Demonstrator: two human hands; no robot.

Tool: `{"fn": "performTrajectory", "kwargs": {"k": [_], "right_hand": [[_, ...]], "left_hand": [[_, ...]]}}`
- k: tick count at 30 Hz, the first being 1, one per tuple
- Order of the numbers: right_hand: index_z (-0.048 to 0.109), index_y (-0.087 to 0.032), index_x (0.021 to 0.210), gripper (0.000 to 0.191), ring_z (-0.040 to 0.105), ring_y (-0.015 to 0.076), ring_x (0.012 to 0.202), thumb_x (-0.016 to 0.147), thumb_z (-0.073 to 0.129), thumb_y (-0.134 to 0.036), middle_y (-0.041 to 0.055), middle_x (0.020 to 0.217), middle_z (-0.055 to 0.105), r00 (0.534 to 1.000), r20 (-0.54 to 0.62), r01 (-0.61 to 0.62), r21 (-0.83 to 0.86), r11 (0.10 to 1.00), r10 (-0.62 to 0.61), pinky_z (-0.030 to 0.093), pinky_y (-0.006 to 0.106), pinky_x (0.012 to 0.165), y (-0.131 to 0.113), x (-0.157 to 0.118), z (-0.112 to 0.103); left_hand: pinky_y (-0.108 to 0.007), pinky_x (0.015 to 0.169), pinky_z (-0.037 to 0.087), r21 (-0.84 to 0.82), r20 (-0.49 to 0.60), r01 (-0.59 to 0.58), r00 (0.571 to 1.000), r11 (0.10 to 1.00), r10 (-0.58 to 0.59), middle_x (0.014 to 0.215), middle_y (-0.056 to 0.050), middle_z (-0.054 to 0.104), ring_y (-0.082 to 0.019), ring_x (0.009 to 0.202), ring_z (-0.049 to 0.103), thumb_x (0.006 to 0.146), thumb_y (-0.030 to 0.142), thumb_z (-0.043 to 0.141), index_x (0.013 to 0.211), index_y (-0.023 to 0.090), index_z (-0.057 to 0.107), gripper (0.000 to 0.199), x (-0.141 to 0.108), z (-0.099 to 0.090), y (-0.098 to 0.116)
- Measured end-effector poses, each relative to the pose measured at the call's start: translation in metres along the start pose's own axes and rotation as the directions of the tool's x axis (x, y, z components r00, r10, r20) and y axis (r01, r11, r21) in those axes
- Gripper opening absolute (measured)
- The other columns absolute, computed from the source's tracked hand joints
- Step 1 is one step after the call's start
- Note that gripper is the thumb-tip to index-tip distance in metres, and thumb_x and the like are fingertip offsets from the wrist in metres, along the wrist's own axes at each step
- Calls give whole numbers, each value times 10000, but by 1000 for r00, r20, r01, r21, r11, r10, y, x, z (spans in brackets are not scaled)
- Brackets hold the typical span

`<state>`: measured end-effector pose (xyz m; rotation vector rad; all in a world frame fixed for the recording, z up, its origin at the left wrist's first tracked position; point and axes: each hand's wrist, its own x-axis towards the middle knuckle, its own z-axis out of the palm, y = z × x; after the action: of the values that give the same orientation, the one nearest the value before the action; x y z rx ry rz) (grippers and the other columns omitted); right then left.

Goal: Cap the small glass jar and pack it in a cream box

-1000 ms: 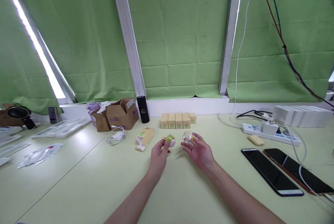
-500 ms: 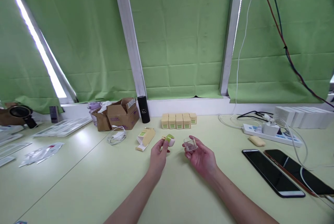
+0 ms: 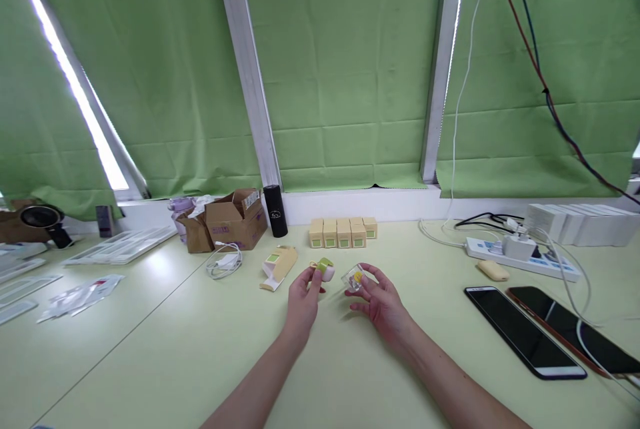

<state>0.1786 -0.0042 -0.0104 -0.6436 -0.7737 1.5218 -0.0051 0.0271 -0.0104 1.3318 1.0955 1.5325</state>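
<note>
Turned since half a second ago, the clear box (image 3: 351, 278) now tips its face toward the left hand (image 3: 303, 299) and shows a yellow patch (image 3: 358, 276); the left hand has barely shifted.

From the head view, the likeliest trouble is a slip: the right hand (image 3: 383, 302) has the smooth box by its edge only, so a further twist could send it down onto the desk (image 3: 175, 362). Whether the yellow patch is a loose part inside, and whether a side lacks a wall, I cannot tell; if both hold, tilting could spill it. Bringing the hands together carelessly could also knock the green-and-white piece (image 3: 327, 268) loose.

On the left, thumb and fingers are closed in a pinch on that piece, which sits at their tips, above the desk and nearer its far edge than its near one. On the right, thumb and forefinger grasp the box, while the lower fingers spread loosely away beneath. Between the left hand and the desk's far edge lies an opened carton (image 3: 280, 268); small cartons (image 3: 344, 234) stand in a row by that edge.
</note>
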Motion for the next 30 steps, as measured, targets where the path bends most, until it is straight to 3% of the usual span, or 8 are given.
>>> {"fn": "performTrajectory", "kwargs": {"k": [6, 11, 14, 23, 30], "right_hand": [[570, -262, 1173, 665, 671, 200, 834, 620, 917, -390, 22, 998, 661, 994, -23, 105, -160, 982, -110, 587, 324, 626, 5, 5, -1], [570, -274, 1172, 670, 607, 205, 921, 577, 877, -264, 33, 1066, 625, 959, -60, 223, -434, 873, -275, 560, 290, 628, 10, 6, 0], [561, -291, 1189, 629, 583, 220, 1005, 616, 814, -225, 40, 1120, 609, 953, -41, 240, -503, 830, -300, 564, 294, 661, 13, 4, 2], [529, -284, 1185, 667, 648, 218, 963, 596, 835, -218, 42, 1115, 593, 975, -11, 198, -409, 891, -222, 589, 353, 752, 10, 3, 3], [512, -276, 1176, 684, 713, 198, 865, 627, 913, -351, 19, 1040, 640, 985, 67, 171, -283, 944, -158, 586, 384, 818, 13, 4, 1]], "left_hand": [[-263, 686, 526, 10, 9, -7, 1000, 1000, 7, 1046, -98, 725, -206, 910, 618, 804, 670, 677, 992, 158, 735, 548, 0, 0, 0], [-261, 686, 520, 11, 7, -13, 1000, 1000, 13, 1035, -93, 729, -201, 894, 619, 818, 647, 677, 991, 167, 741, 514, 0, 0, -1], [-262, 687, 519, 15, 4, -18, 1000, 1000, 18, 1038, -93, 732, -205, 900, 624, 823, 643, 674, 1006, 170, 743, 512, 0, 0, -3], [-270, 714, 515, 31, 12, -17, 1000, 999, 16, 1052, -98, 733, -212, 919, 625, 827, 634, 678, 1032, 160, 736, 520, -2, 1, -1], [-274, 710, 515, 21, 47, -51, 998, 998, 50, 987, -88, 736, -217, 890, 656, 806, 636, 700, 977, 161, 732, 506, -6, 4, 8]]}}
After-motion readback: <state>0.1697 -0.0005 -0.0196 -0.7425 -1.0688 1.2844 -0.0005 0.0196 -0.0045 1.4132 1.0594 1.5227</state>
